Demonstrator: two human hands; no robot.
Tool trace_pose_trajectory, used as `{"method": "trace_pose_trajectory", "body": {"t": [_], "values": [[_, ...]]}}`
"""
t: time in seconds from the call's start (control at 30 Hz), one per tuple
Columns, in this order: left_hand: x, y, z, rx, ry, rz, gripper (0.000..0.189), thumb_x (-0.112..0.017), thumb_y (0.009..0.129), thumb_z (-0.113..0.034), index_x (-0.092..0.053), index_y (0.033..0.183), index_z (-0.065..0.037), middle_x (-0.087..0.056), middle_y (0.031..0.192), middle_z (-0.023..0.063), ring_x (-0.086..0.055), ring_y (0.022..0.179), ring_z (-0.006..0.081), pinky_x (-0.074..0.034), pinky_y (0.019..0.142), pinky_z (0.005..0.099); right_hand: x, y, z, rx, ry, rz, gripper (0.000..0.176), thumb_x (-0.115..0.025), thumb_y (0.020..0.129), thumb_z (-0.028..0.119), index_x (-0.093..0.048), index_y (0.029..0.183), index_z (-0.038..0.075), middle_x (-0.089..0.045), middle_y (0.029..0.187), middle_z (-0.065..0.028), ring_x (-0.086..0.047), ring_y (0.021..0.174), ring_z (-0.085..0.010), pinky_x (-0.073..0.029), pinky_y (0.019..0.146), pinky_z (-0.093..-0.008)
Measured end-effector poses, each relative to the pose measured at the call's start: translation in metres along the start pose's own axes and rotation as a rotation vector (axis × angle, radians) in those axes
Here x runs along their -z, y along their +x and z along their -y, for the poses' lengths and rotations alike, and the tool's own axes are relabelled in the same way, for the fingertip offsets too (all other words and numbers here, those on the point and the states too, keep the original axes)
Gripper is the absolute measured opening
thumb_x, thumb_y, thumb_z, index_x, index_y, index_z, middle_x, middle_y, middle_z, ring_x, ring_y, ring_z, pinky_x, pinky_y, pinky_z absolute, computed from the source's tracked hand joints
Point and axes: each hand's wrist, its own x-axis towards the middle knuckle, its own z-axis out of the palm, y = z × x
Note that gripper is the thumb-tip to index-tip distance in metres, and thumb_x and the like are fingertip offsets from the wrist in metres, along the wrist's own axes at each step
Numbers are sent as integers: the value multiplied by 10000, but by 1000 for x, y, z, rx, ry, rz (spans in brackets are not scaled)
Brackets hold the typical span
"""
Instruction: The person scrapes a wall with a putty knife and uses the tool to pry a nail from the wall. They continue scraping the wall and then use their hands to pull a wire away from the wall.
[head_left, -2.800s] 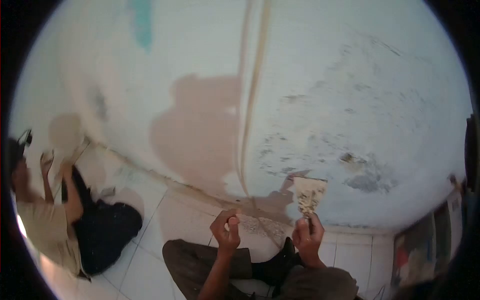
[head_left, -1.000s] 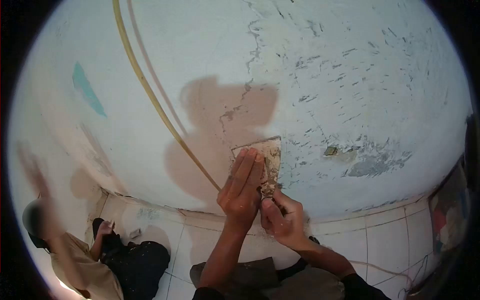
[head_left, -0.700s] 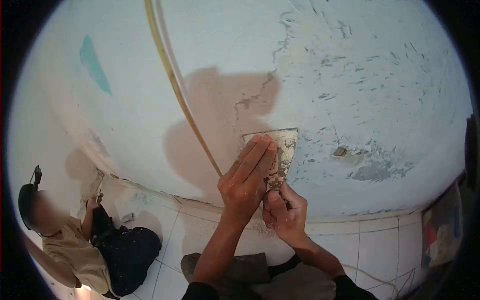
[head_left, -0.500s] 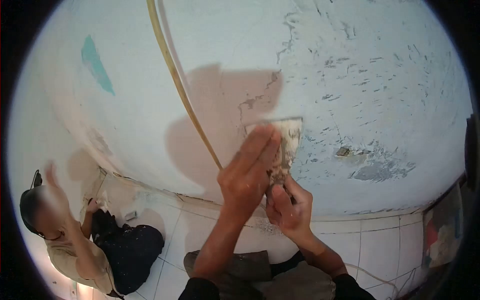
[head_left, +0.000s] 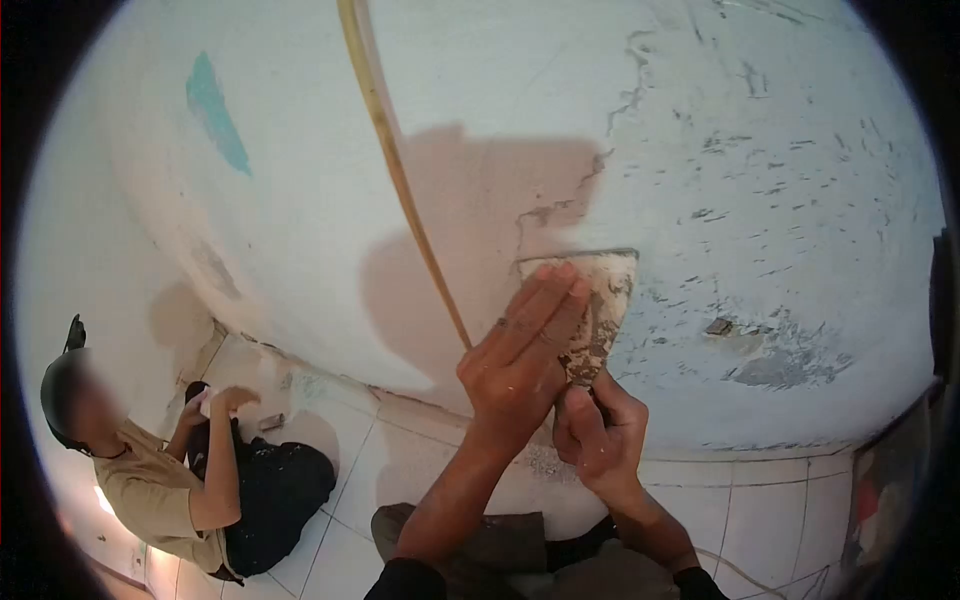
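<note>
A wide scraper [head_left: 612, 290] with a worn, paint-stained blade lies against the pale wall [head_left: 480, 90], its straight edge upward. My right hand [head_left: 606, 425] is closed round its handle, just below the blade. Across the left part of the blade rests my left hand [head_left: 525, 360], fingers stretched out and pressing flat on it. A jagged crack [head_left: 590, 180] runs up the wall above the blade. To the right the wall is scratched and chipped, with a small hole [head_left: 720, 327] and a grey patch [head_left: 775, 368].
A co-worker [head_left: 170, 480] in a tan shirt sits on the tiled floor [head_left: 340, 540] at the lower left, both hands in front of the chest. A long yellowish strip [head_left: 400, 185] hangs down the wall. A framed panel [head_left: 885, 490] leans at the far right.
The view has shifted, so the wall and strip appear farther right. The scraper and both my hands sit slightly lower and farther right. The co-worker's raised hand has come down from the face.
</note>
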Motion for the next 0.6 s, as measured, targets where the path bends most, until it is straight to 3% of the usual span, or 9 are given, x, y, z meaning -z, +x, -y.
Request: {"method": "trace_pose_trajectory", "body": {"t": [0.2, 0.27, 0.37, 0.6], "values": [[5, -13, 5, -51, -2, 42, 415, -658, 696, 19, -687, 1093, -99, -652, 1147, 54, -632, 1067, 217, -564, 737, 278, 2, -8, -18, 30, -2, -11, 219, -506, 966, 161, -549, 919, -48, -489, 555, -1, -421, 459, -46, -322, 415, -212], [5, -14, 5, -51, -3, 45, 399, -665, 709, 1, -685, 1094, -101, -650, 1153, 55, -631, 1070, 214, -564, 725, 271, 3, -9, -18, 78, -102, -17, 334, -514, 965, 310, -516, 940, -23, -460, 575, 3, -393, 416, -51, -291, 375, -206], [3, -16, 2, -15, 5, 62, 384, -664, 720, 0, -686, 1090, -100, -650, 1151, 56, -631, 1070, 214, -559, 693, 259, 0, -11, -23, 88, -41, -68, 245, -498, 970, 182, -537, 994, -58, -492, 563, 0, -423, 461, -47, -322, 417, -208], [-2, 0, -6, -35, 13, 24, 401, -646, 704, 17, -685, 1087, -94, -644, 1167, 65, -627, 1081, 203, -547, 672, 255, 1, -1, -8, 142, -70, -65, 291, -498, 974, 202, -536, 1085, -64, -485, 566, 6, -422, 455, -44, -305, 410, -199]]}}
